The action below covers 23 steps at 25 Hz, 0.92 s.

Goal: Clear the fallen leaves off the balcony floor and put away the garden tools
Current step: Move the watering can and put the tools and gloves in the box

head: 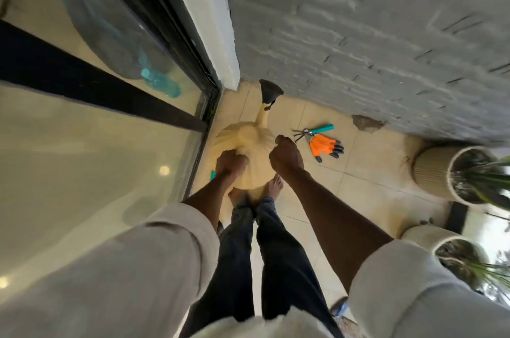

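Left hand [230, 165] and right hand [285, 156] are gripping cream plastic watering can [248, 141], parking it in floor corner beside orange gloves [325, 147], likely storage.

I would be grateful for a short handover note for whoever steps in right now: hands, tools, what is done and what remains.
Left hand: resting on the body of the cream watering can; its grip is hard to read.
Right hand: fingers curled at the top of the can, apparently round its handle.
The can is in the corner by the glass door, spout toward the grey wall.
Shears and orange gloves lie on the floor tiles beside it.
No leaves visible on the floor here.
Left: set the can down; put away any tools not yet stored.
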Each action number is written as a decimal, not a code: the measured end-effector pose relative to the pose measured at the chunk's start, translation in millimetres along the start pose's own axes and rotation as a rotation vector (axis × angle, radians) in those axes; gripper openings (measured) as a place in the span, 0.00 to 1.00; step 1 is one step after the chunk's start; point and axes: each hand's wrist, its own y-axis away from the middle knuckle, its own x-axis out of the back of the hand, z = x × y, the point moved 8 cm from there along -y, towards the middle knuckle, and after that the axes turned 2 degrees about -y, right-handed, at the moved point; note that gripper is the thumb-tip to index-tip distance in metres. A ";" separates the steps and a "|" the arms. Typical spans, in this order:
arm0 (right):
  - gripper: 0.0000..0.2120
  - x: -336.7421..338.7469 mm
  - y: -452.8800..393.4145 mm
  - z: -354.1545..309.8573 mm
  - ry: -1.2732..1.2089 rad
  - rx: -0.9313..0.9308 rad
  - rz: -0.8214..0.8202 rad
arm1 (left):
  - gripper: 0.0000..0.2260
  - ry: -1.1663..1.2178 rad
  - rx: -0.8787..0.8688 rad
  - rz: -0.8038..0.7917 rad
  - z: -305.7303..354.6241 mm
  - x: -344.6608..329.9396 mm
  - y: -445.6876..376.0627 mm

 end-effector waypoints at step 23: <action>0.15 54.6 240.4 -54.3 0.647 0.803 -0.241 | 0.11 0.805 0.352 0.790 -50.8 -10.9 368.2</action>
